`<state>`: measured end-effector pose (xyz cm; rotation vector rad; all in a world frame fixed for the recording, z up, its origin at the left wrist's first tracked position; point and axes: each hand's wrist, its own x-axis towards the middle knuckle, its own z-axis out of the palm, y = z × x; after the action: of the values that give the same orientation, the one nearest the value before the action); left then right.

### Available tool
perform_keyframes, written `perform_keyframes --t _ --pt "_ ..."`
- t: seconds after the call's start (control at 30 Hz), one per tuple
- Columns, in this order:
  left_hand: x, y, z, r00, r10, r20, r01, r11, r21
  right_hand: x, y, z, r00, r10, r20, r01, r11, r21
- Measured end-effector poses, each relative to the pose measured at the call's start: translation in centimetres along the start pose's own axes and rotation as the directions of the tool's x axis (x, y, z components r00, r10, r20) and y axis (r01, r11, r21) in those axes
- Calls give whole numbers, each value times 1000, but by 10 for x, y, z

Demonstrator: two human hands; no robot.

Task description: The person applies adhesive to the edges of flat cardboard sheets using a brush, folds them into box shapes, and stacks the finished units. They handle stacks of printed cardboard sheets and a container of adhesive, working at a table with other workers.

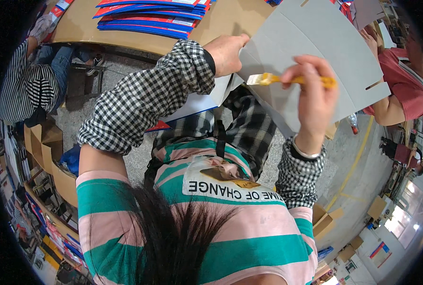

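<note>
A yellow-handled paintbrush [287, 80] is in my right hand [313, 92], its pale bristles pointing left over a large grey cardboard sheet [316, 42]. The sheet has slots cut in its edges and fold lines across it. At the sheet's left edge, my left hand [224, 54] is closed on the cardboard, with the thumb side toward the sheet; some of its fingers are hidden. Below that hand, a white panel with a blue edge [192, 105] lies near my lap.
Red and blue printed flat pieces [149, 18] are stacked on the brown table [74, 23]. One person in stripes [31, 85] is at the left, another in a red shirt [406, 85] at the right. Open cardboard boxes [45, 142] stand at the left.
</note>
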<state>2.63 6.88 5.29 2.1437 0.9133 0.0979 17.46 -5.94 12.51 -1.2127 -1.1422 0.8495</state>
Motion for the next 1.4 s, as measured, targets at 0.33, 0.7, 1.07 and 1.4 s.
perform_keyframes --t 0.33,0.7,1.07,1.4 --pt "47 -43 0 997 -55 50 66 965 -254 -42 -85 -91 811 -535 -238 585 725 363" --pt "34 -18 21 994 17 107 107 16 -994 -19 -13 -155 622 -158 -767 -28 974 -223" --pt "71 -53 35 925 325 -197 -293 940 175 48 77 -203 865 44 -500 -407 644 -648" --pt "-66 -60 28 885 -460 68 439 778 -449 43 60 -220 753 186 -631 -448 847 -285"
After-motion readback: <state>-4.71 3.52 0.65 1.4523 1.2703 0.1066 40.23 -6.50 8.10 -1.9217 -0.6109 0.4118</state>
